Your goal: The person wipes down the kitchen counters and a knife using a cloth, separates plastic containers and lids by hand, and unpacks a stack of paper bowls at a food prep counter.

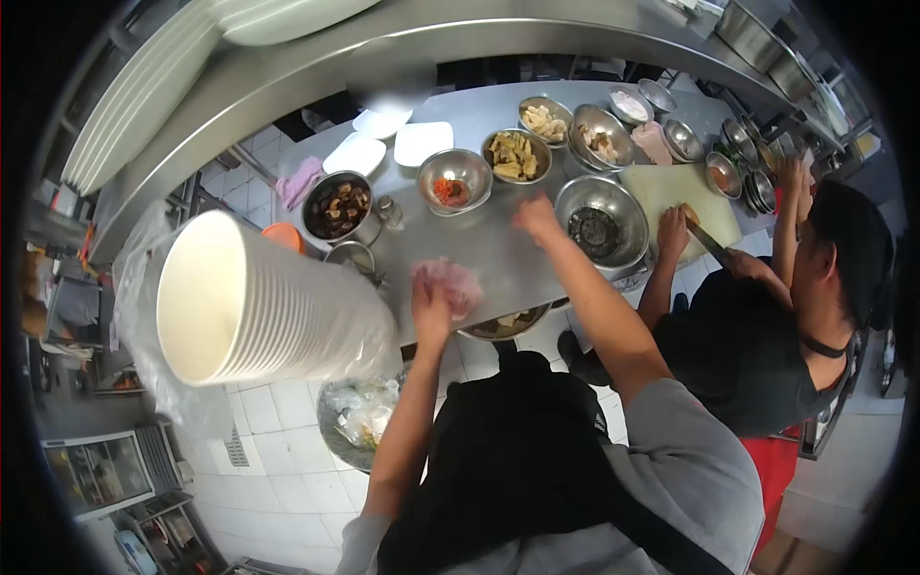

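Observation:
My left hand (431, 305) is at the front part of the steel table (407, 235), closed on a pink, crumpled cloth (452, 286). Further right, my right hand (537, 218) is over the table, blurred, between a bowl of yellowish pieces (516, 155) and a large steel bowl (602, 222) with a dark bottom. Its fingers are too smeared to read. Behind the cloth stands a steel bowl with chopped red food (452, 182). A pot of dark pieces (337, 208) sits to the left, with a small glass shaker (389, 212) beside it.
Stacked white paper cups (278, 297) loom at the left. White trays (424, 144) lie at the back. On the right, a co-worker holds a knife (707, 240) over a cutting board (680, 196). Below the table is a bin with plastic bags (362, 414). A steel shelf (460, 43) spans overhead.

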Tool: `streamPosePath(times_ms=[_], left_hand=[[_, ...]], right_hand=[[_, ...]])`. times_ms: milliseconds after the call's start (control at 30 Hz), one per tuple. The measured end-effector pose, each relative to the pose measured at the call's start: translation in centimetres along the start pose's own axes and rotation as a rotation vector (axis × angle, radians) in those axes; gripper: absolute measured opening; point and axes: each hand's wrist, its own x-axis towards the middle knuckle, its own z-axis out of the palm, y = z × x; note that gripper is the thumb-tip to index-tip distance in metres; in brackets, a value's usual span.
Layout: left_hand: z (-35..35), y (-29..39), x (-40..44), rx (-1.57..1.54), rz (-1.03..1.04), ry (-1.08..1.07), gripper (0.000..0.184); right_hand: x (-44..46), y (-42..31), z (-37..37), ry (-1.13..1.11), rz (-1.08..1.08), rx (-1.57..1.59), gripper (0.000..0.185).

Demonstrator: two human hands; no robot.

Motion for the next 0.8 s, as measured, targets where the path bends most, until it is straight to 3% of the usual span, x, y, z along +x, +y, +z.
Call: streamPosePath(times_ms=[33, 67, 167, 300, 367, 467, 600, 667, 800], left_hand=[[1.5, 0.4, 2.8, -0.068, -0.071, 0.043, 0.059], [2.8, 4.7, 4.2, -0.271, -0.316, 0.042, 0.067], [5.1, 4.8, 10.6, -0.244, -0.464, 0.041, 0.078], [6.6, 3.5, 14.6, -0.228, -0.463, 0.113, 0.074], [6.2, 1.9, 16.0, -0.346, -0.471, -0.076, 0.061], [6.8, 2.2, 16.0, -0.369, -0.490, 0.056, 0.045], [6.5, 3.5, 14.7, -0.296, -0.403, 0.134, 0.037], [5.8, 4.3, 14.2, 0.124, -0.354, 0.137, 0.032], [5.0, 1.1, 14.4, 0.474, -0.165, 0.243, 0.033]], right_hand=[[1.0, -1.2, -3.1, 0.068, 0.414, 0.722, 0.042], [2.0, -1.4, -5.0, 0.142, 0.826, 1.447, 0.040], [6.2, 1.8, -0.8, 0.201, 0.900, 1.545, 0.034], [7.9, 2.6, 1.9, 0.227, 1.070, 1.625, 0.026], [7.8, 2.5, 1.5, 0.182, 1.114, 1.602, 0.024], [6.8, 3.3, 1.0, 0.133, 1.033, 1.586, 0.021], [6.3, 4.7, 2.6, 0.163, 0.965, 1.585, 0.021], [6.3, 4.7, 2.5, 0.183, 0.977, 1.562, 0.021], [5.8, 3.4, -0.6, 0.155, 0.896, 1.583, 0.033]])
